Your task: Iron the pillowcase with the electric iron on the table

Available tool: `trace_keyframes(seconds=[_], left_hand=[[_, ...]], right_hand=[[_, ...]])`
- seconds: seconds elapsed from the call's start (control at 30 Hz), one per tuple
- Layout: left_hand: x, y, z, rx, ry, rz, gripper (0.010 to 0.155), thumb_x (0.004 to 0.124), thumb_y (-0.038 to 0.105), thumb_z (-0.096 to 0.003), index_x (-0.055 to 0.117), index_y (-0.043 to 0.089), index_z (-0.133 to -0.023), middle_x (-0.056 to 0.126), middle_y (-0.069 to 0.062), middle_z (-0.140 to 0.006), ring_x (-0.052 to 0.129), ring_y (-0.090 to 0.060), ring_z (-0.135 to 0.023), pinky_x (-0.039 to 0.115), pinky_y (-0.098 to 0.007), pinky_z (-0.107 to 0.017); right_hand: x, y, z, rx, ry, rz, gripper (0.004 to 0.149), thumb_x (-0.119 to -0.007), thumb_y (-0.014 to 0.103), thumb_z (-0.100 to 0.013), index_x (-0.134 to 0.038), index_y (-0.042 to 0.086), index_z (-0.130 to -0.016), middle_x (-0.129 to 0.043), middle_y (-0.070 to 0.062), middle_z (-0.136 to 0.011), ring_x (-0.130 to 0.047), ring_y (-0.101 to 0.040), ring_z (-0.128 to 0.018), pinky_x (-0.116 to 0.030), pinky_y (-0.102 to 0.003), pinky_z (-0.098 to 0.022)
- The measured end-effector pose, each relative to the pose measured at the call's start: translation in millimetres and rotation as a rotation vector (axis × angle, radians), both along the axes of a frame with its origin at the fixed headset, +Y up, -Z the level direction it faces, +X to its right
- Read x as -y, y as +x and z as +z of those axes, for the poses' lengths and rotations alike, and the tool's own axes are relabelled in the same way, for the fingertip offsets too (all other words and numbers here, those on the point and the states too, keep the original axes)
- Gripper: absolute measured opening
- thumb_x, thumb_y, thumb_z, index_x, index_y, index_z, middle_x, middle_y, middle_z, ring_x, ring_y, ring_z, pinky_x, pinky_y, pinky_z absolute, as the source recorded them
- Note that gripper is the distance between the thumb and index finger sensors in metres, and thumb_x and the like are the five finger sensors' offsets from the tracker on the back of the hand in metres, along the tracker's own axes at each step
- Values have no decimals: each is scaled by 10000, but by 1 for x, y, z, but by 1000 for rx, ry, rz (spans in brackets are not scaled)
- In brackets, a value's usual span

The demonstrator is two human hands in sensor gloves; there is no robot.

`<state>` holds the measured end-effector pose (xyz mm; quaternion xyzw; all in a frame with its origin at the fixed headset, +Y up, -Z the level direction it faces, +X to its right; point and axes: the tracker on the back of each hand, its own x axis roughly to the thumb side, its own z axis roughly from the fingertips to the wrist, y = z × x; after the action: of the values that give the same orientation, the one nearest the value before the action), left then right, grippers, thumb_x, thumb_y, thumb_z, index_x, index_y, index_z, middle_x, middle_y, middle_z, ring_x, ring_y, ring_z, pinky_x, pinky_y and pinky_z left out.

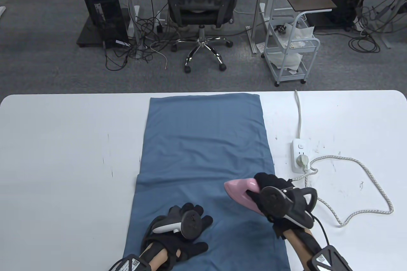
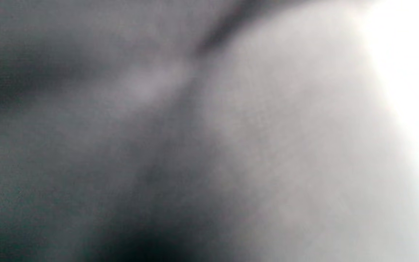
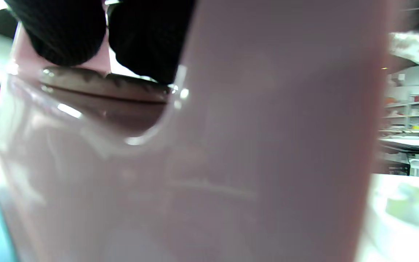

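Note:
A blue pillowcase (image 1: 203, 153) lies flat and lengthwise on the white table (image 1: 63, 144). My right hand (image 1: 273, 194) grips the handle of a pink electric iron (image 1: 240, 190) that rests on the pillowcase's near right part, nose pointing left. The right wrist view is filled by the iron's pink body (image 3: 231, 153), with my gloved fingers (image 3: 67, 32) wrapped at the top. My left hand (image 1: 187, 223) rests flat on the pillowcase's near end, fingers spread. The left wrist view shows only a grey blur.
A white power strip (image 1: 299, 154) lies right of the pillowcase with the iron's plug in it. The braided cord (image 1: 365, 194) loops over the table's right part. An office chair (image 1: 200, 7) and a white cart (image 1: 291, 51) stand beyond the far edge.

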<state>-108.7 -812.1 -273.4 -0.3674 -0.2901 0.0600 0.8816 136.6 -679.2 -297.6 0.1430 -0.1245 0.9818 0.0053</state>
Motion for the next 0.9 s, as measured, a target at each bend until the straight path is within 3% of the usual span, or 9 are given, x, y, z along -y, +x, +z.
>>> trace_keyframes(seconds=[0.1,0.3,0.47,0.73,0.9], left_hand=[[-1,1,0,5,-5,-12,794,469,663,-513,-103,424,-1010,-287,28,-1027,-292,-315,-942,-99,-653,-622],[-2,1,0,8,-10,-21,794,465,663,-513,-107,420,-1007,-292,26,-1022,-296,-316,-938,-99,-654,-622],[-2,1,0,14,2,-36,793,456,666,-509,-110,416,-1006,-290,20,-1024,-289,-324,-943,-89,-661,-628],[-2,1,3,11,9,-39,794,447,668,-506,-116,413,-1004,-292,18,-1023,-290,-326,-942,-88,-663,-627],[-1,1,4,9,10,-36,794,445,669,-505,-117,412,-1004,-294,18,-1022,-293,-326,-940,-92,-663,-624]], right_hand=[[23,-19,-3,-26,-54,99,434,-778,537,-442,-820,231,-747,-969,32,-508,-984,-101,-339,-903,-397,-408],[45,-33,-7,-36,-112,174,442,-775,534,-445,-815,224,-757,-967,29,-512,-982,-104,-340,-900,-400,-410],[48,-34,-30,18,-45,177,438,-764,533,-446,-815,226,-753,-967,33,-505,-982,-101,-334,-902,-398,-404],[49,-26,-106,232,-41,178,428,-755,533,-444,-811,233,-745,-962,37,-498,-976,-102,-327,-897,-400,-402],[43,-25,-112,241,-123,144,441,-768,541,-441,-808,235,-755,-964,38,-511,-980,-101,-343,-896,-399,-421]])
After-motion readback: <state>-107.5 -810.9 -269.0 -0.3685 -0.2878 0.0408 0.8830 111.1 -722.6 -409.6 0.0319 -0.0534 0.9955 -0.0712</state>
